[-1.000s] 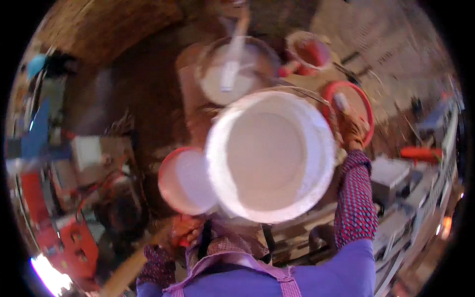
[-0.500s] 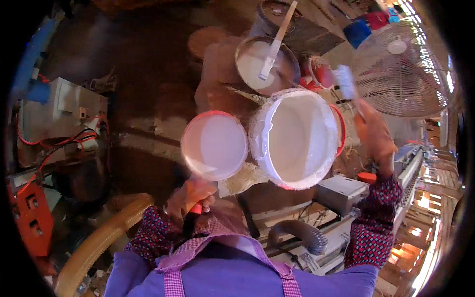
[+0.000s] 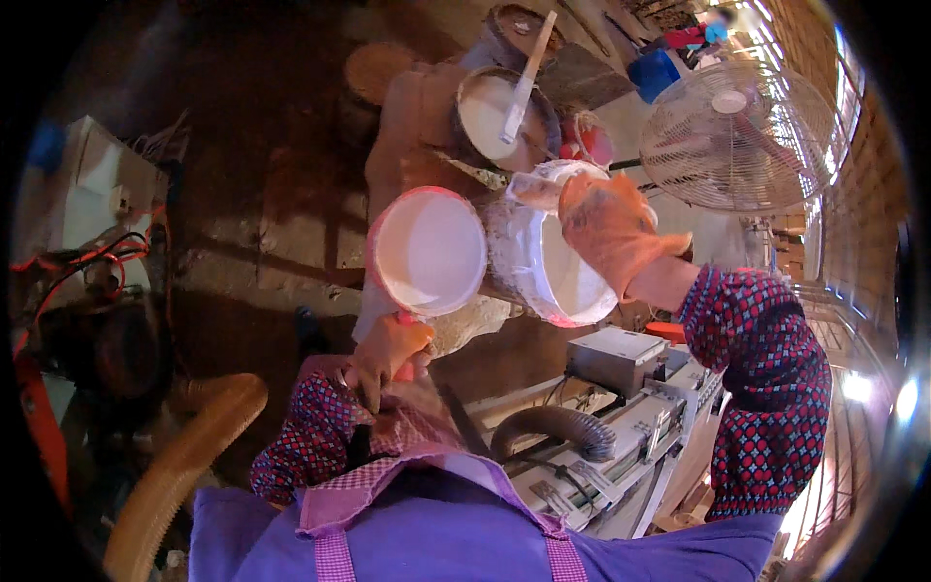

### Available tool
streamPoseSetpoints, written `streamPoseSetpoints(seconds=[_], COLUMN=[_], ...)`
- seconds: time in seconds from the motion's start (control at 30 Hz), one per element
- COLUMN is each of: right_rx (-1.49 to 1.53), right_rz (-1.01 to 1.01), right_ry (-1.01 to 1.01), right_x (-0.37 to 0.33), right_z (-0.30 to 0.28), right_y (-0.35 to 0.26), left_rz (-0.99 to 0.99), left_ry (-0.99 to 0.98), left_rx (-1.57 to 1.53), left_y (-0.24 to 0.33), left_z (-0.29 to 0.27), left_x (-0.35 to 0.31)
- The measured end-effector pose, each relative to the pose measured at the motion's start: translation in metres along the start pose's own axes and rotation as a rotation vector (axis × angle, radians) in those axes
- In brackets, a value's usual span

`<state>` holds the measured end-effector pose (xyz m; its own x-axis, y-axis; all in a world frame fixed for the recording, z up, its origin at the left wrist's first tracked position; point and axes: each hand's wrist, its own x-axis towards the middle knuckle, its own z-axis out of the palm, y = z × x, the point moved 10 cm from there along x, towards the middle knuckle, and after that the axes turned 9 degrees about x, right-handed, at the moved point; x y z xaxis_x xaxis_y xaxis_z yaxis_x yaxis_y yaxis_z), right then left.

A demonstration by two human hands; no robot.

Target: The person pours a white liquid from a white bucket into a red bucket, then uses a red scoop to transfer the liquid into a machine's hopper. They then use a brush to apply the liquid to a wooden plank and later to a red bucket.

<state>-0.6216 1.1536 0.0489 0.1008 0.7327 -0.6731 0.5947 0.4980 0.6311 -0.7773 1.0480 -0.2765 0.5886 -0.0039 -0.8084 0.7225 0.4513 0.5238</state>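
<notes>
"What is the left hand doing?"

"The left hand (image 3: 390,351), in an orange glove, is closed around the red handle of a round, red-rimmed pan (image 3: 384,254) with whitish liquid in it. The pan is in front of the person, just left of a white bucket (image 3: 514,247) with a crusted outer wall."

"And the right?"

"The right hand (image 3: 613,228), also orange-gloved, is over the bucket's mouth, fingers curled around a pale, flat-ended tool (image 3: 535,192) — its end juts out leftward, past the bucket's far rim. The glove hides the rest, and I cannot tell whether the tool touches the rim."

"What lies about them?"

"Beyond the bucket, a dark-rimmed round tub (image 3: 545,134) of pale liquid, a long wooden stick (image 3: 531,78) slanting across it. Farther right, a round wire-caged fan (image 3: 727,145); nearer the person, a grey metal box (image 3: 613,354) and a ribbed grey hose (image 3: 543,425)."
</notes>
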Motion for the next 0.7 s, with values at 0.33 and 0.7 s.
streamPoseSetpoints(seconds=[0.33,0.7], right_rx=[-0.116,0.356], right_rz=[-0.013,0.012], right_ry=[0.172,0.21], right_x=[-0.052,-0.093], right_z=[0.022,0.026], right_y=[-0.057,-0.067], left_rz=[0.183,0.26], left_ry=[0.001,0.077], left_rx=[-0.217,-0.225], left_y=[0.037,0.036], left_z=[0.001,-0.004], left_x=[-0.045,-0.033])
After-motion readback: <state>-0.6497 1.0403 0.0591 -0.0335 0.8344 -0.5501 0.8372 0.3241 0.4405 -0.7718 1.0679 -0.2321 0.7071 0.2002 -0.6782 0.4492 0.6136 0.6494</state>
